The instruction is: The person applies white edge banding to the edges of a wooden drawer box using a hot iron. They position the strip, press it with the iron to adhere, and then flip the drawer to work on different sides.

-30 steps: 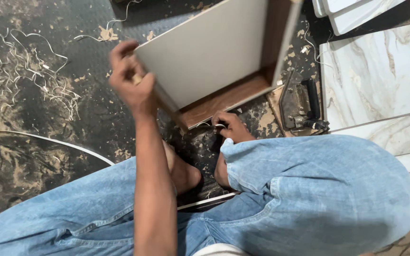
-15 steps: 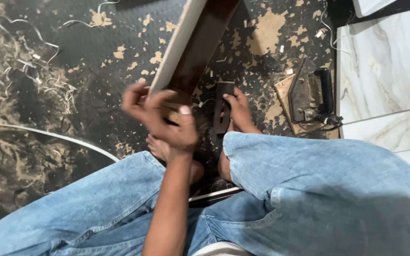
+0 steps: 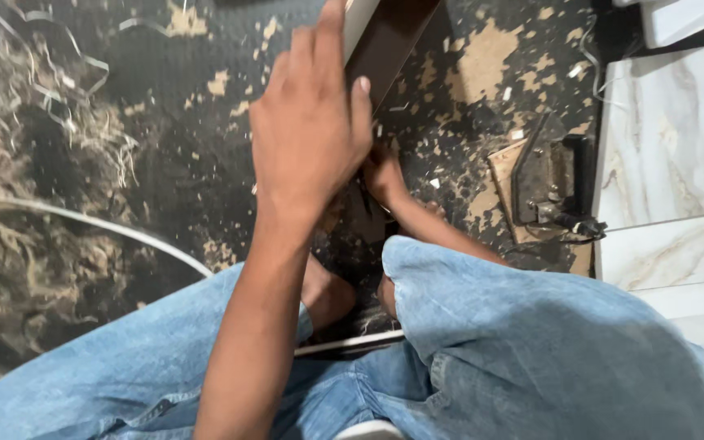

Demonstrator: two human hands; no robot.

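Observation:
I sit on the floor in blue jeans (image 3: 531,342) with a long board (image 3: 397,33) standing on end in front of me. It shows a dark brown face and a white edge. My left hand (image 3: 311,122) wraps around the board's near edge, fingers pointing up and thumb on the brown face. My right hand (image 3: 385,175) reaches out from under my right knee to the board's lower end. Its fingers are hidden behind my left hand and the board.
Wood shavings (image 3: 50,114) and chips cover the dark floor. A black hand tool (image 3: 552,183) lies on a wooden scrap to the right. Marble-patterned slabs (image 3: 670,138) lie beyond it, white panels (image 3: 686,16) at top right. A thin white strip (image 3: 83,220) curves across the left.
The board has swung from showing its broad white face to standing nearly edge-on. My left hand slid up along it, and the view has closed in on the hands.

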